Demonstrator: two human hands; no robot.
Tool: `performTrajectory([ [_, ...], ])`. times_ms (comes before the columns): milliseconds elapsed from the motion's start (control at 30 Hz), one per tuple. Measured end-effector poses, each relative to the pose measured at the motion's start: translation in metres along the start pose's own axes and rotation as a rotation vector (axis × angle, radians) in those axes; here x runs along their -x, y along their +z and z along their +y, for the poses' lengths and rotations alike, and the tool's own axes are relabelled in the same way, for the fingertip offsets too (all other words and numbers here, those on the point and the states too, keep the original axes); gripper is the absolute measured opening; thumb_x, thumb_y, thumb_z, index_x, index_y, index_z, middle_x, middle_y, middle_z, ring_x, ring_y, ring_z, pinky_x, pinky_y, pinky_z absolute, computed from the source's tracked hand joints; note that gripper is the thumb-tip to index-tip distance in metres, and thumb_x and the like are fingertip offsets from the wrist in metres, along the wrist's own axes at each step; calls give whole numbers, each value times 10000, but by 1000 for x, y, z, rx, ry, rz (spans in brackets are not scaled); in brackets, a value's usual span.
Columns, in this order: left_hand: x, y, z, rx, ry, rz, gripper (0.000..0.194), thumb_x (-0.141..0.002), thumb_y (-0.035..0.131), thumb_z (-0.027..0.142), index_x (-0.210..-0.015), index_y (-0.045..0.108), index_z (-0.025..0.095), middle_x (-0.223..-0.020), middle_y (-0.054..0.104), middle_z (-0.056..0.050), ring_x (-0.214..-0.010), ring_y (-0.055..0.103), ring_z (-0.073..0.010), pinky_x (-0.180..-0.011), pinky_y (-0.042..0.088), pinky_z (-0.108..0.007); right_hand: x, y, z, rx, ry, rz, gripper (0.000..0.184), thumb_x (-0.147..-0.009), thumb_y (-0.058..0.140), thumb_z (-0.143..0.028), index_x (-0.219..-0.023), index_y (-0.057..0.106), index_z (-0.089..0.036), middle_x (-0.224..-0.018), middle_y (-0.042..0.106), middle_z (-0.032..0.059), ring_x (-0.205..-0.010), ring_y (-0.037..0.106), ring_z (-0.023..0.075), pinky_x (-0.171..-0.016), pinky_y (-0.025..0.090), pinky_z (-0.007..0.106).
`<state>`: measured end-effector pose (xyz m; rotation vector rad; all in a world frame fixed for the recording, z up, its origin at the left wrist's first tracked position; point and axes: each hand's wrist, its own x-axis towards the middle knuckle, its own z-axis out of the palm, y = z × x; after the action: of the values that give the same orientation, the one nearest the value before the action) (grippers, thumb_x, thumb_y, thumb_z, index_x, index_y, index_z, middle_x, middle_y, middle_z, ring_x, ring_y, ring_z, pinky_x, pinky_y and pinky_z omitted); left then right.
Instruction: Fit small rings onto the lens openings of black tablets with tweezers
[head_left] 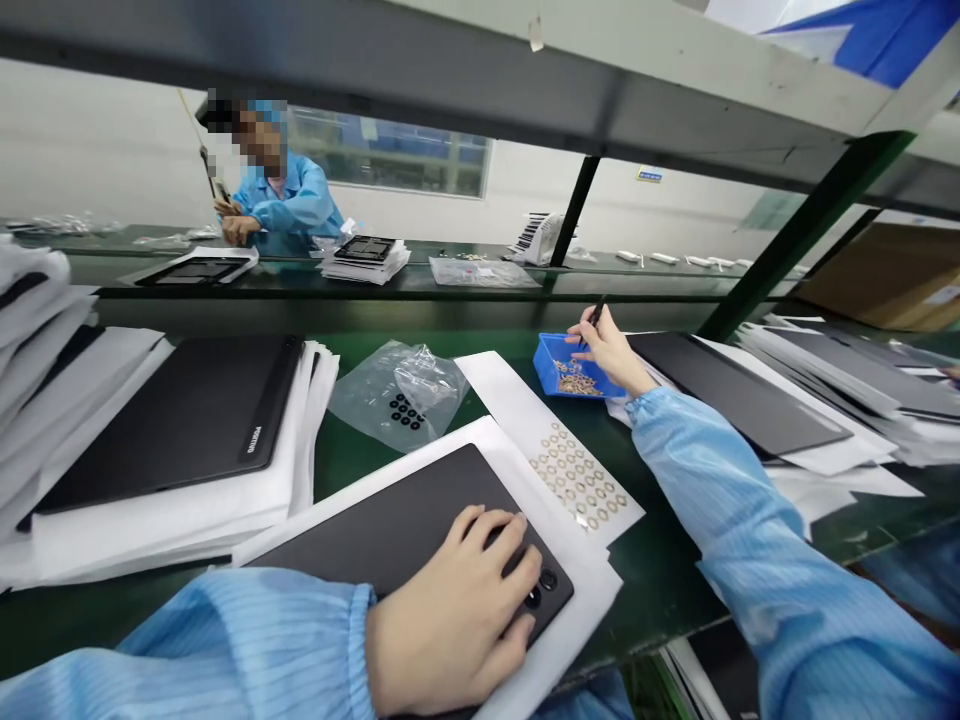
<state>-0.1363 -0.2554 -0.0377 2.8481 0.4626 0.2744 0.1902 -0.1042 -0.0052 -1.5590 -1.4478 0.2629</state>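
Observation:
My left hand (461,605) lies with fingers spread on the dark back of a tablet (360,530), near its round camera lenses (549,580). White sheets lie under the tablet. My right hand (611,350) is closed on slim black tweezers (598,312), pointing down over a blue bin (551,378). Small gold-coloured parts (577,383) lie in the bin. Between my hands is a white sheet (501,392) carrying rows of small ring-shaped stickers (577,480). Behind the tablet, a clear plastic bag (375,385) holds several black rings (406,412).
Dark tablets with white sheets are stacked at the left (187,410) and right (735,390). A shelf (450,60) crosses overhead, its dark green post (802,240) slanting down at the right. Across the bench, a person in blue (300,200) handles something.

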Motion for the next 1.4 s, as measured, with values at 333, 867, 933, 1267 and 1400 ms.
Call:
performTrajectory([
  [333,0,0,-1,-23,9,32,344,-915,444,335,-1183,495,126,-1276,495,-144,-1167,434,-285,-1026,329,-477,22,28,-60,160,-190,-187,257,-863,403,-433,-734,431,-211,-680,603,40,-655,551,181,-650,406,292],
  [867,-15,-55,-124,832,-901,268,543,-857,470,555,-486,509,160,-497,557,-66,-559,623,-236,-595,500,-359,48,135,-109,135,-301,-512,238,-870,462,-198,-633,486,-178,-617,648,13,-616,608,151,-586,414,225],
  [933,-19,-49,-137,1021,-939,281,559,-901,404,588,-637,582,128,-629,633,-70,-606,647,-202,-611,525,-348,48,134,-108,100,-290,-503,207,-877,457,-203,-675,493,-176,-643,666,14,-641,626,153,-589,430,220],
  [1267,-23,-16,-145,1394,-967,509,188,-913,572,276,-988,595,105,-948,621,-55,-806,620,-152,-708,538,-313,65,146,-99,260,-284,-438,147,-782,538,-119,-924,524,-154,-886,598,94,-687,573,193,-599,419,284],
  [1400,-24,-11,-147,1392,-962,543,182,-910,577,258,-1010,587,107,-951,612,-53,-788,614,-146,-685,540,-300,69,147,-102,265,-448,-548,262,-736,525,-25,-942,567,-182,-974,567,78,-740,571,174,-634,413,264],
])
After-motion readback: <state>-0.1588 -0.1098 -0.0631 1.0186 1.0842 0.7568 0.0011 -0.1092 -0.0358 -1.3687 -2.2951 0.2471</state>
